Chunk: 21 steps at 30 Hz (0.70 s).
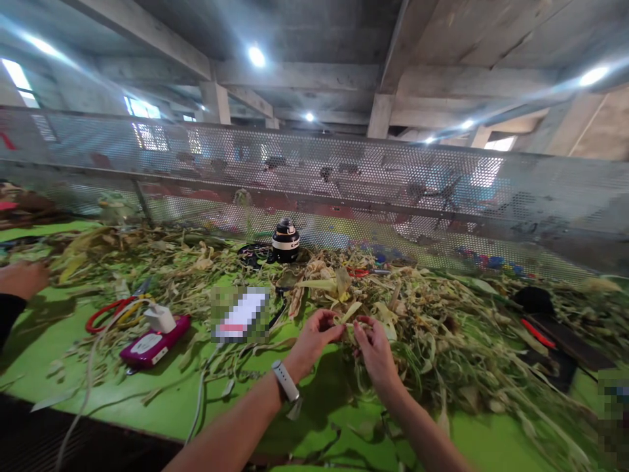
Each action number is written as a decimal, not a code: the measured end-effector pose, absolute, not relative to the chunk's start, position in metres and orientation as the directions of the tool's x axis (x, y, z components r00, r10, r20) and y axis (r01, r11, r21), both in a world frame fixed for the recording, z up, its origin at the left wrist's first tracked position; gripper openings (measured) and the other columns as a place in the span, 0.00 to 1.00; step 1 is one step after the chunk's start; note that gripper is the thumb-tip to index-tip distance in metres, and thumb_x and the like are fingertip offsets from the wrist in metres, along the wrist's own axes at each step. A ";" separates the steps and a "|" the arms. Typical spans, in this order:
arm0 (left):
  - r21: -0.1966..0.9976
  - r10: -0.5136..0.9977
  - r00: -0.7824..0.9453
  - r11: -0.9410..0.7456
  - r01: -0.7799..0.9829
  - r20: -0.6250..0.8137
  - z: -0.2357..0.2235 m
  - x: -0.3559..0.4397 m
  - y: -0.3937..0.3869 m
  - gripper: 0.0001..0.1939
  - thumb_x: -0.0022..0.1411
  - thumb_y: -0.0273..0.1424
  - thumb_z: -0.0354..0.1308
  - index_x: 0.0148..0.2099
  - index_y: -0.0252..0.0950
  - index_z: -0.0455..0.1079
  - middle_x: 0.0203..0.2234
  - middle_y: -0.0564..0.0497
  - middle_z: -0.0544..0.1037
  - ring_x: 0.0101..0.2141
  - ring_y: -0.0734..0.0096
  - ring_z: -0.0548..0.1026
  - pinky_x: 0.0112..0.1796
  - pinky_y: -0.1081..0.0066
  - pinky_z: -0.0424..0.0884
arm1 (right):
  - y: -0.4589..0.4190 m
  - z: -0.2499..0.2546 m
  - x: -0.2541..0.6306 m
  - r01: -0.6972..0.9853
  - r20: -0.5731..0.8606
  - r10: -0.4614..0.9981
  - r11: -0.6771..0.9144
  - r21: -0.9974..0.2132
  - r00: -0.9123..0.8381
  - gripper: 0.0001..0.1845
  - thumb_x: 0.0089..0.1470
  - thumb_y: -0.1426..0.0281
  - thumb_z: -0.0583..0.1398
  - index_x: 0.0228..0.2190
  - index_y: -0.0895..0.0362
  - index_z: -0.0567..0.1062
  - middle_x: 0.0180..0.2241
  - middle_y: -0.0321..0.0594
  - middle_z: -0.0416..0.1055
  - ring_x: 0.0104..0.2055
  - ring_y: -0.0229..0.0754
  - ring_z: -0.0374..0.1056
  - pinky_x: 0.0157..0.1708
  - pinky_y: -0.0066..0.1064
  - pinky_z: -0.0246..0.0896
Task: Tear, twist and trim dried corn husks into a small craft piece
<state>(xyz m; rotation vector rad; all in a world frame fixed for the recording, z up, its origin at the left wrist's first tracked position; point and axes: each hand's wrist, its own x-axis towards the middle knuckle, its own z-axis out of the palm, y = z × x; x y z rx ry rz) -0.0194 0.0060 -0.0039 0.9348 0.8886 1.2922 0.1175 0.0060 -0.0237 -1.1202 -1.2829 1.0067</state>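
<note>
My left hand (pixel 313 342) and my right hand (pixel 377 354) meet over the green table, near its middle. Between their pinched fingertips is a pale green strip of corn husk (pixel 350 330); its ends are partly hidden by my fingers. A light-coloured band circles my left wrist. Around and behind both hands spreads a tangled heap of dry and greenish corn husks (pixel 432 328). One broader yellowish husk (pixel 322 284) lies just beyond my fingers.
Left of my hands lie a phone (pixel 243 314) with a cable, a purple power bank (pixel 154 342) with a white plug (pixel 160 318), and red-handled scissors (pixel 105 316). A black jar-like container (pixel 285 242) stands before a perforated metal screen (pixel 344 170). Another person's hand (pixel 24 280) is at far left.
</note>
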 end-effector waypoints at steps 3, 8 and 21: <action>0.914 0.997 0.031 0.080 -0.397 -0.074 -0.002 -0.024 0.009 0.20 0.38 0.33 0.69 0.35 0.34 0.68 0.26 0.54 0.71 0.29 0.74 0.70 0.32 0.72 0.69 | 0.002 -0.022 0.117 0.116 0.284 0.959 0.282 -0.952 -0.003 0.20 0.47 0.59 0.60 0.37 0.57 0.62 0.19 0.30 0.64 0.19 0.38 0.62 0.18 0.28 0.58; 0.900 0.995 -0.003 0.086 -0.428 -0.097 -0.001 -0.025 0.011 0.20 0.35 0.33 0.70 0.32 0.32 0.69 0.26 0.53 0.72 0.28 0.74 0.71 0.32 0.72 0.70 | -0.002 -0.023 0.116 0.140 0.313 0.949 0.306 -0.942 0.030 0.22 0.45 0.62 0.62 0.39 0.56 0.59 0.23 0.34 0.68 0.24 0.39 0.66 0.23 0.30 0.63; 0.946 0.989 0.146 0.054 -0.319 -0.007 -0.004 -0.025 0.011 0.15 0.40 0.36 0.67 0.29 0.32 0.74 0.25 0.52 0.74 0.27 0.74 0.69 0.34 0.71 0.68 | -0.010 -0.009 0.123 0.741 0.646 0.691 0.611 -0.280 -0.325 0.09 0.56 0.69 0.53 0.30 0.54 0.73 0.33 0.43 0.71 0.37 0.45 0.64 0.41 0.39 0.55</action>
